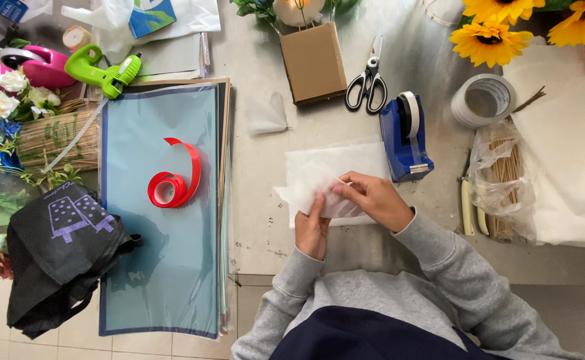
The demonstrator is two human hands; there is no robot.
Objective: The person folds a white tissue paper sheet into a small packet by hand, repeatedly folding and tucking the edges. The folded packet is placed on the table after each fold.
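Both of my hands work on a sheet of thin white tissue paper (332,170) lying on the grey table near its front edge. My left hand (312,230) pinches the paper's lower left part with thumb and fingers. My right hand (376,199) holds a folded bit of the same paper from the right, fingers curled over it. A blue tape dispenser (406,137) stands just beyond my right hand.
Black-handled scissors (367,83) and a brown cardboard box (313,63) lie farther back. A roll of white tape (482,100), a bag of sticks (502,177) and sunflowers (489,40) are at right. A red ribbon coil (172,183) sits on blue sheets (159,267); a green glue gun (102,70) and black bag (59,253) at left.
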